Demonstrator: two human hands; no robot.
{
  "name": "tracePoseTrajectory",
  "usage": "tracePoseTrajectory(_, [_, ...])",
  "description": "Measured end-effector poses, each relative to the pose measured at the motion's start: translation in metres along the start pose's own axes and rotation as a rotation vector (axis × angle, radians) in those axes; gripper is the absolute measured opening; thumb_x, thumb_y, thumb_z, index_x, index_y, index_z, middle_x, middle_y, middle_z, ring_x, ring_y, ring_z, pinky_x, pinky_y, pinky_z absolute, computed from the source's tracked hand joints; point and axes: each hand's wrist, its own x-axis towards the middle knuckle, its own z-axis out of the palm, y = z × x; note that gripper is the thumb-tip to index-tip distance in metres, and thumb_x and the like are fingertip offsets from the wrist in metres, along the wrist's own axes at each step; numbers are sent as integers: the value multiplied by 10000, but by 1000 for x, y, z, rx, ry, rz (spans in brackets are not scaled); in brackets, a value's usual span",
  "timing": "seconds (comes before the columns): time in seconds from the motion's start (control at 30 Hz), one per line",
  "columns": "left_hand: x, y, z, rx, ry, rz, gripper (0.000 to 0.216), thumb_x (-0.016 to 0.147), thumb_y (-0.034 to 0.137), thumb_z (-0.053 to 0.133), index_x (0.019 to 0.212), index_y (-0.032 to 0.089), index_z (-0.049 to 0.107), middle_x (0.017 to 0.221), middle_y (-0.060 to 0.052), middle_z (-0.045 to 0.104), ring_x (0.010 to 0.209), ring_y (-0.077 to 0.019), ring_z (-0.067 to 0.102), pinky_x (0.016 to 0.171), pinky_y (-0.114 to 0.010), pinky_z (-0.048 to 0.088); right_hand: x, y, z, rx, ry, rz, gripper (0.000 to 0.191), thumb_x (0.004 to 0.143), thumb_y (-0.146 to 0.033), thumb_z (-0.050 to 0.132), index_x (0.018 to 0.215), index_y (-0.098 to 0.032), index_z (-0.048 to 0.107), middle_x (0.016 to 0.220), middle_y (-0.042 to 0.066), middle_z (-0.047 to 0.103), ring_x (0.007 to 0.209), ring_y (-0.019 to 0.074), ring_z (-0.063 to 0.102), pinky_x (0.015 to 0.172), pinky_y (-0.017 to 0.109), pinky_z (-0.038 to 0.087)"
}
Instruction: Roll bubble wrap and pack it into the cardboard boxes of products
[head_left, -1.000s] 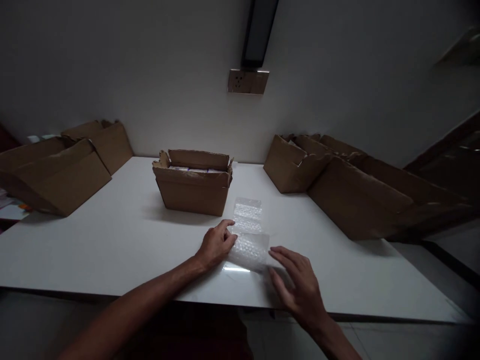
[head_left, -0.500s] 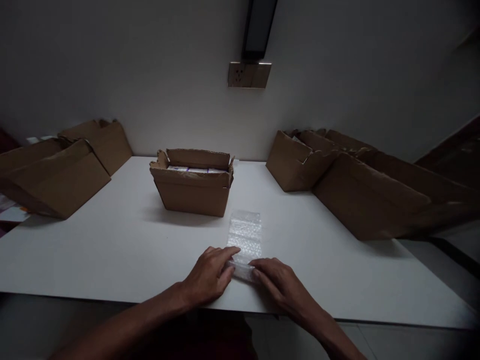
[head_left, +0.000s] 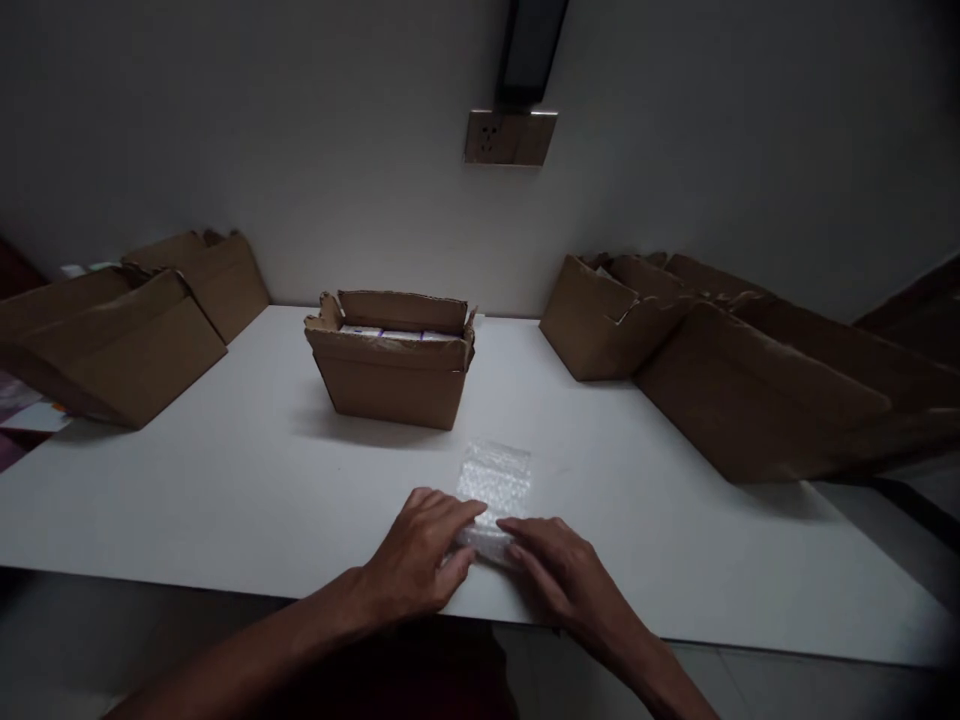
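Moved since one second ago, at the front of the white table (head_left: pixel 300 510) I view: left hand (head_left: pixel 420 550) and right hand (head_left: pixel 561 568), gripping between them the folded near end of the bubble-wrap sheet (head_left: pixel 495 484); its flat remainder lies beyond.

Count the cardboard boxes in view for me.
At least 5: the middle box, the front left box, the back left box, the back right box and the front right box. Overlapping flaps on the right may hide another.
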Motion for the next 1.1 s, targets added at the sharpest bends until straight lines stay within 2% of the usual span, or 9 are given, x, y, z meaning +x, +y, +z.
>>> tracePoseTrajectory(0.2, [12,-5,3,28,-42,-157,420,889,169,549,1307,204,548,1267,-115,680,1101,-275,636,969,-477,479,-9,-9,-1,-164,106,-4,336,938,-250,569,1271,-222,591,1211,111,693,1070,258,655,870,441,542])
tracePoseTrajectory(0.33, [24,-11,8,64,23,-252,399,901,240,554,1295,178,557,1187,-132,672,1102,-300,612,981,-518,466,-2,-8,4,-286,24,-86,315,901,-224,591,1213,-213,630,1200,123,699,1055,292,651,848,462,535])
tracePoseTrajectory(0.5, [7,-4,5,-528,237,-578,621,863,335,602,1419,160,390,1307,-178,573,1116,-250,613,976,-428,500,10,-5,8,-43,167,88,244,974,-245,486,1127,-199,671,1006,89,765,878,230,714,758,368,574])
tracePoseTrajectory(0.6, [-2,4,4,-931,240,-675,725,831,273,607,1470,153,287,1336,-182,576,1161,-241,617,1008,-390,485,12,-13,8,213,54,238,262,979,-350,501,1086,-215,697,989,62,772,839,207,731,708,306,592])
tracePoseTrajectory(0.7, [-3,9,6,-1093,247,-704,755,803,224,609,1481,171,281,1262,-143,627,1059,-216,654,964,-359,502,10,-15,6,262,26,248,267,959,-402,532,1063,-234,713,1020,63,764,919,223,726,790,334,600])
tracePoseTrajectory(0.8, [-2,14,7,-1073,246,-649,740,796,244,639,1467,181,331,1136,-100,659,964,-199,657,885,-328,517,8,-5,4,187,171,223,432,888,-464,625,1253,-234,649,1299,129,667,1186,297,637,971,463,544])
tracePoseTrajectory(0.9, [-5,17,11,-971,208,-552,700,807,262,654,1453,198,391,1038,-70,660,878,-180,642,796,-298,525,14,1,1,345,96,258,718,823,-584,665,1417,-207,523,1369,169,619,1196,314,635,932,451,568])
tracePoseTrajectory(1.03, [-8,12,4,-624,238,-495,589,844,260,630,1410,210,480,1039,-80,670,859,-182,648,769,-302,545,27,-11,0,454,-132,267,442,858,-555,634,1103,-198,722,975,77,769,836,240,735,747,326,607])
tracePoseTrajectory(1.1, [-3,6,-16,-345,312,-318,494,864,279,626,1344,199,541,1094,-105,681,968,-226,659,862,-371,550,30,-15,-4,406,-127,257,328,913,-483,583,997,-213,749,898,46,773,757,209,730,721,286,599])
